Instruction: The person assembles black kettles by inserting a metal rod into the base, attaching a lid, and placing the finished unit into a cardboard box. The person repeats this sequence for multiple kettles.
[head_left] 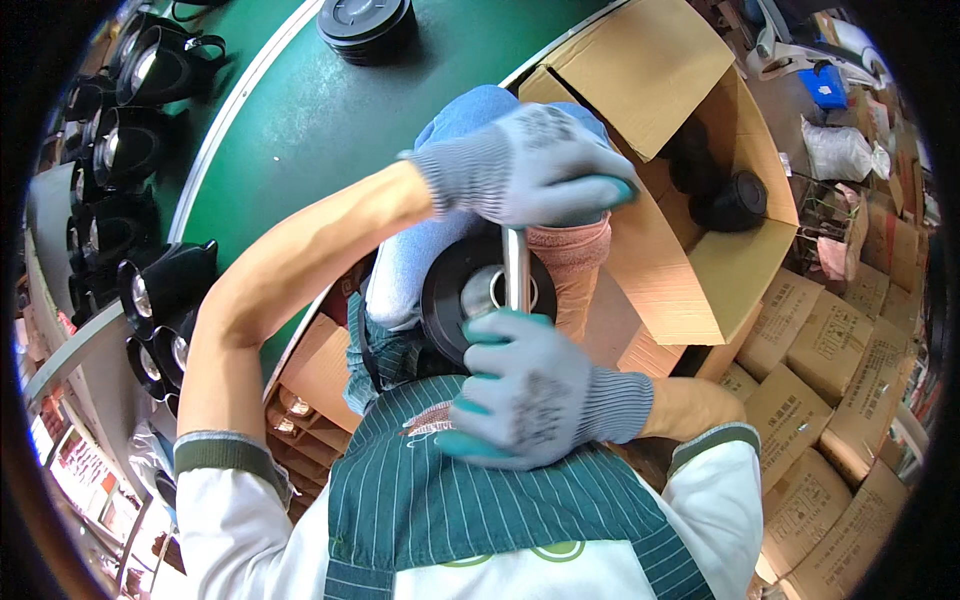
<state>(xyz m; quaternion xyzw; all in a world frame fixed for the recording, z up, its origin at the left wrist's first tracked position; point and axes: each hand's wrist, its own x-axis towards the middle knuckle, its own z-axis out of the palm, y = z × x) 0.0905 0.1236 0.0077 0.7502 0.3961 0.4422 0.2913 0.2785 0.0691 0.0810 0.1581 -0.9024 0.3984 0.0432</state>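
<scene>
The desk (300, 110) is green with a pale rim that curves from upper centre down to the lower left. Most of its surface is bare. A stack of black discs (365, 22) sits at its far edge, and a row of black lamp housings (140, 150) lines its left side.

To the right, an open carton (690, 200) stands with its flaps up, tight against the person's knee. Dark round parts (735, 200) lie inside it. Sealed boxes (820, 370) are stacked close behind it, leaving little free room on that side.

The left arm enters from the lower left, bent at the elbow, forearm running up and to the right. The left hand (530, 165), in a grey glove, is palm down with its fingers curled closed over the top end of a metal rod (517, 270).

The right hand (530, 395), also gloved, comes from the lower right. Its grip is closed around the lower rim of a black disc (470, 295), fingers wrapped over the near edge.

The disc lies in the lap, between the two hands, face up with a shiny metal centre. The rod stands upright across the disc's centre, its lower end hidden behind the right hand.
</scene>
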